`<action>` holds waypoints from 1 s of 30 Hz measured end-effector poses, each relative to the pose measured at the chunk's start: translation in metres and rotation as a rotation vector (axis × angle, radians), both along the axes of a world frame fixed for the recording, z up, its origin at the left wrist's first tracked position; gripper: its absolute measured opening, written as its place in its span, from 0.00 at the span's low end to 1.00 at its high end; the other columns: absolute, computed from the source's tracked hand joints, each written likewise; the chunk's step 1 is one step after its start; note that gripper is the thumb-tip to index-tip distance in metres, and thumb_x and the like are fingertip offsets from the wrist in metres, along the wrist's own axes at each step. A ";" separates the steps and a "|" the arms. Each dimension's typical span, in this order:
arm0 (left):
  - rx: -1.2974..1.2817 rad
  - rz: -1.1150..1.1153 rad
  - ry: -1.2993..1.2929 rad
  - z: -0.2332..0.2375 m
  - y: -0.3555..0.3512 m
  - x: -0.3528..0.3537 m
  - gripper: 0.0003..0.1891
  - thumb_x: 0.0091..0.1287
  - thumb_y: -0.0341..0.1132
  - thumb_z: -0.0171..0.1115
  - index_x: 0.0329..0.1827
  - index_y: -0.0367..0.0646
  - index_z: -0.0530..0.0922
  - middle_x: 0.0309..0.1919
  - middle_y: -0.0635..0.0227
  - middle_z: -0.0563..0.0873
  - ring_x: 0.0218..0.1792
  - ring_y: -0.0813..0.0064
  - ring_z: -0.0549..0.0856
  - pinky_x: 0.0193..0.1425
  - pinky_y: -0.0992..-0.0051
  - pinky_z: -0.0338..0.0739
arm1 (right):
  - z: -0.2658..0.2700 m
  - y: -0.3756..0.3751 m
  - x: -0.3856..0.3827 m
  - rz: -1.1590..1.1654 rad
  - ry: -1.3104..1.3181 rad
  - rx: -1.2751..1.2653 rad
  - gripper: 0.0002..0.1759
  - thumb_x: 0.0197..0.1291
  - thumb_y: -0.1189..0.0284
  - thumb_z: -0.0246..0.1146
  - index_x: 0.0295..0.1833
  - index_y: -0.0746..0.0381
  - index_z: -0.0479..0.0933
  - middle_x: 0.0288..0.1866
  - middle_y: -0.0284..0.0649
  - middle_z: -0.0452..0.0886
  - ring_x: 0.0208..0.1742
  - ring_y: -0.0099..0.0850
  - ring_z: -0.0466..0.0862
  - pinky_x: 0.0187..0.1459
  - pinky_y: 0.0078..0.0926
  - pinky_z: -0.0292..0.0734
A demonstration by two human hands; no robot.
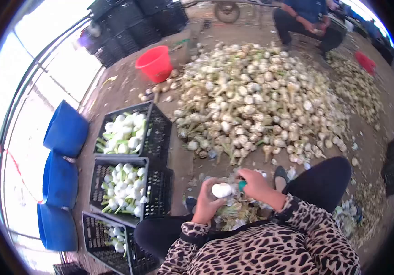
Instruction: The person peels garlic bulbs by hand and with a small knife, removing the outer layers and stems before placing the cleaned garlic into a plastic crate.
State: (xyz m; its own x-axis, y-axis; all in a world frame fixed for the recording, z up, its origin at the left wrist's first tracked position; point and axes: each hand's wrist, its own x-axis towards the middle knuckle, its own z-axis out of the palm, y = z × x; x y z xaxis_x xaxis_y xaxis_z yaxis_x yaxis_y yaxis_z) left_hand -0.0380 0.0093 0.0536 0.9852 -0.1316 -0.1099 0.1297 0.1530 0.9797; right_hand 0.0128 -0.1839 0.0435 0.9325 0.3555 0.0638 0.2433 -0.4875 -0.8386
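Note:
My left hand (203, 201) is closed around a white garlic bulb (221, 190), its smooth pale side facing up between thumb and fingers. Just right of it, my right hand (257, 185) grips a tool with a green handle (242, 184); its working end cannot be made out. Below both hands, between my knees, lie loose skins and stem scraps (236, 213). Ahead of me spreads a large heap of untrimmed garlic bulbs (252, 101). To my left, cleaned white bulbs with short green stems (122, 183) sit in black crates (147, 183).
Blue tubs (60, 178) line the left side. A red bucket (154, 64) stands behind the crates, near stacked black crates (133, 27). Across the heap another person (309, 23) squats, hands together. A second garlic pile (355, 87) and a red container (365, 63) lie right.

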 end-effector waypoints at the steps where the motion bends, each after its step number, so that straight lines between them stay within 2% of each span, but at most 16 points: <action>1: 0.013 0.064 0.044 -0.001 0.003 -0.002 0.33 0.51 0.17 0.63 0.63 0.39 0.63 0.56 0.62 0.75 0.56 0.70 0.77 0.59 0.71 0.73 | -0.008 -0.001 0.000 0.022 0.003 0.048 0.13 0.45 0.80 0.58 0.41 0.65 0.74 0.37 0.49 0.79 0.42 0.52 0.78 0.41 0.41 0.72; 3: -0.125 0.076 0.207 0.011 0.012 -0.004 0.31 0.55 0.20 0.59 0.64 0.40 0.63 0.55 0.61 0.76 0.54 0.70 0.78 0.57 0.72 0.74 | -0.005 0.000 0.000 0.103 0.019 -0.003 0.13 0.44 0.80 0.58 0.40 0.65 0.74 0.36 0.52 0.78 0.41 0.53 0.78 0.41 0.41 0.72; 4: -0.416 0.171 0.209 0.001 0.018 -0.007 0.28 0.58 0.20 0.58 0.64 0.40 0.63 0.55 0.61 0.76 0.53 0.69 0.79 0.56 0.72 0.75 | -0.014 0.002 0.001 0.122 0.110 -0.006 0.12 0.46 0.80 0.58 0.41 0.65 0.75 0.36 0.53 0.79 0.41 0.52 0.79 0.42 0.40 0.73; 7: -0.789 0.350 0.219 0.035 0.045 -0.017 0.18 0.69 0.34 0.54 0.60 0.39 0.66 0.51 0.59 0.78 0.49 0.71 0.79 0.50 0.75 0.77 | -0.033 0.002 0.001 0.190 0.208 -0.077 0.10 0.53 0.77 0.62 0.42 0.65 0.76 0.37 0.51 0.80 0.42 0.49 0.80 0.42 0.39 0.73; 10: -1.122 0.518 0.095 0.054 0.096 -0.038 0.24 0.71 0.45 0.50 0.61 0.34 0.64 0.49 0.55 0.76 0.43 0.69 0.79 0.39 0.81 0.80 | -0.048 -0.001 -0.003 0.247 0.301 -0.168 0.10 0.55 0.73 0.64 0.43 0.64 0.77 0.38 0.50 0.81 0.42 0.47 0.81 0.42 0.40 0.74; 11: -1.075 0.651 0.041 0.082 0.106 -0.046 0.23 0.74 0.48 0.43 0.58 0.34 0.67 0.47 0.54 0.77 0.42 0.70 0.80 0.43 0.79 0.80 | -0.054 -0.006 -0.001 0.256 0.323 -0.194 0.11 0.55 0.72 0.64 0.43 0.64 0.78 0.38 0.50 0.81 0.42 0.47 0.81 0.42 0.40 0.74; 13: -0.996 0.841 -0.243 0.079 0.149 -0.071 0.24 0.70 0.47 0.51 0.56 0.33 0.69 0.45 0.52 0.79 0.39 0.65 0.81 0.40 0.76 0.81 | -0.071 -0.007 -0.001 0.347 0.276 -0.259 0.13 0.52 0.71 0.64 0.44 0.62 0.79 0.39 0.50 0.82 0.42 0.47 0.82 0.42 0.40 0.75; 14: -0.874 1.116 -0.368 0.079 0.174 -0.082 0.20 0.71 0.45 0.50 0.52 0.35 0.72 0.46 0.53 0.81 0.43 0.61 0.82 0.42 0.73 0.82 | -0.079 -0.008 -0.002 0.383 0.223 -0.295 0.13 0.50 0.72 0.64 0.44 0.61 0.80 0.39 0.50 0.82 0.42 0.46 0.82 0.42 0.39 0.76; 15: -0.785 1.164 -0.536 0.078 0.197 -0.096 0.18 0.72 0.43 0.50 0.50 0.35 0.74 0.47 0.54 0.81 0.46 0.61 0.83 0.43 0.71 0.82 | -0.086 -0.017 -0.002 0.395 0.173 -0.346 0.14 0.48 0.72 0.63 0.44 0.60 0.80 0.38 0.50 0.82 0.41 0.46 0.82 0.42 0.38 0.76; 19: -0.747 1.327 -0.374 0.117 0.231 -0.113 0.25 0.73 0.47 0.46 0.58 0.32 0.70 0.49 0.54 0.80 0.48 0.64 0.80 0.53 0.68 0.77 | -0.112 -0.017 -0.009 0.440 0.294 -0.341 0.20 0.44 0.76 0.57 0.46 0.58 0.80 0.40 0.51 0.82 0.43 0.50 0.81 0.42 0.43 0.75; 21: -1.005 1.234 -0.313 0.116 0.210 -0.094 0.28 0.72 0.50 0.45 0.61 0.33 0.69 0.51 0.55 0.79 0.46 0.68 0.80 0.53 0.71 0.76 | -0.136 -0.016 -0.012 0.376 0.433 -0.313 0.20 0.45 0.76 0.57 0.48 0.59 0.80 0.40 0.52 0.82 0.43 0.50 0.81 0.42 0.44 0.75; 23: -0.795 0.793 -0.235 0.069 0.196 -0.066 0.29 0.74 0.50 0.43 0.65 0.31 0.65 0.49 0.55 0.79 0.39 0.71 0.78 0.46 0.76 0.78 | -0.149 -0.021 -0.010 0.370 0.261 -0.372 0.16 0.45 0.75 0.58 0.43 0.59 0.81 0.37 0.51 0.82 0.40 0.48 0.81 0.42 0.44 0.75; 24: -0.598 0.794 -0.198 0.063 0.149 -0.039 0.26 0.74 0.47 0.45 0.62 0.32 0.67 0.48 0.58 0.79 0.36 0.75 0.77 0.40 0.80 0.78 | -0.153 -0.026 -0.008 0.322 0.322 -0.354 0.15 0.45 0.75 0.59 0.42 0.59 0.82 0.38 0.51 0.82 0.40 0.49 0.81 0.42 0.44 0.75; 25: -0.861 0.437 -0.097 0.047 0.130 -0.019 0.20 0.74 0.42 0.47 0.58 0.34 0.71 0.46 0.61 0.80 0.37 0.76 0.77 0.38 0.80 0.77 | -0.158 -0.027 -0.002 0.284 0.379 -0.333 0.15 0.45 0.75 0.59 0.41 0.59 0.82 0.38 0.51 0.82 0.40 0.49 0.81 0.42 0.44 0.75; 27: -0.744 0.559 0.209 0.038 0.055 0.012 0.14 0.72 0.39 0.52 0.54 0.40 0.73 0.43 0.66 0.80 0.39 0.75 0.79 0.39 0.79 0.76 | -0.181 -0.040 0.007 0.168 0.443 -0.298 0.13 0.46 0.75 0.59 0.40 0.60 0.83 0.38 0.49 0.82 0.40 0.49 0.81 0.42 0.44 0.75; 30: -0.423 0.390 0.371 0.002 0.003 0.023 0.11 0.72 0.34 0.51 0.54 0.42 0.72 0.42 0.67 0.80 0.40 0.74 0.80 0.41 0.76 0.76 | -0.210 -0.070 0.023 -0.078 0.473 -0.270 0.11 0.48 0.73 0.60 0.38 0.57 0.84 0.40 0.47 0.83 0.39 0.49 0.80 0.42 0.44 0.75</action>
